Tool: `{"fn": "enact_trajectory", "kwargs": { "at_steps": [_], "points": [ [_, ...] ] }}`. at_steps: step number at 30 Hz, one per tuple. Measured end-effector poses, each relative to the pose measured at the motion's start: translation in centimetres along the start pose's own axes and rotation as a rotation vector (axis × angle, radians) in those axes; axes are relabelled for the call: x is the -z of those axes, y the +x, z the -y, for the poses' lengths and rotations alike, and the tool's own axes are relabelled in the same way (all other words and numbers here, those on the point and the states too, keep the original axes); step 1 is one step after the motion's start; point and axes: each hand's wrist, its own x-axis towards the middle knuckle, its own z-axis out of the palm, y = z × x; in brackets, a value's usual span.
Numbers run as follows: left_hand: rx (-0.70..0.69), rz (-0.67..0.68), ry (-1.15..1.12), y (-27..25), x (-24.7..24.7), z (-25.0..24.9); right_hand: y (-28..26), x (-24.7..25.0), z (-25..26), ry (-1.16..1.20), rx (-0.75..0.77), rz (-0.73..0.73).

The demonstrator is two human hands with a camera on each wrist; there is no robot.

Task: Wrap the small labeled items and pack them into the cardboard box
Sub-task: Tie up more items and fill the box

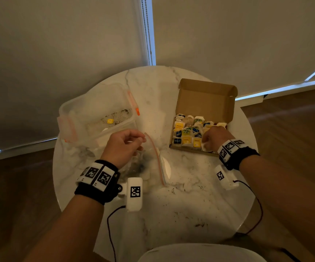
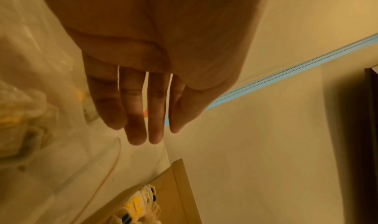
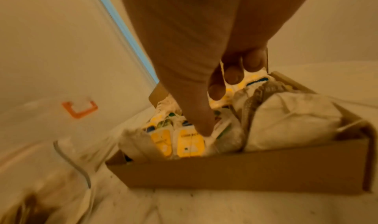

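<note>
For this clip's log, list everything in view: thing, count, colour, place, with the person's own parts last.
Table: one, round, white marble, speckled with dark crumbs.
Cardboard box: one, brown, lid open, right side of table.
Labeled items: many, count unclear; yellow, blue and green labels in whitish wrap, packed in the box.
Plastic container: one, clear with orange clips, left side; one yellow item inside.
Zip bag: one, clear with reddish seal, table centre.
Window blinds: pale, behind the table.
Wrist cameras: two, white with black markers.
Left hand: above the zip bag, fingers loosely curled.
Right hand: at the box's near corner, on the items.
</note>
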Motion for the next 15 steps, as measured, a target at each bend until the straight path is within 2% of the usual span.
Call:
{"fn": "enact_trajectory", "kwargs": {
  "at_steps": [2,5,7,10,13,15],
  "points": [
    [0.028,-0.037,0.001,-0.3,1.6,0.6,-0.5,-0.1,0.3,-0.059,0.031,0.033],
    [0.103,-0.120,0.000,-1.3,4.5,2.0,-1.4,0.3,2.1,0.029,0.059,-0.060],
    [0.188,-0.199,0.045,-2.0,6.4,3.3,-2.2,0.6,4.4,0.179,0.125,-0.132],
    [0.328,-0.296,0.239,-2.0,8.4,6.1,-3.1,0.2,9.0,0.399,0.201,-0.067],
    [0.423,-0.325,0.370,-1.6,7.8,8.0,-2.8,-1.2,13.0,0.767,0.125,0.072],
    [0.450,-0.282,0.283,-1.0,6.6,8.6,-2.5,-1.5,14.7,1.049,0.018,0.113]
  ]
}}
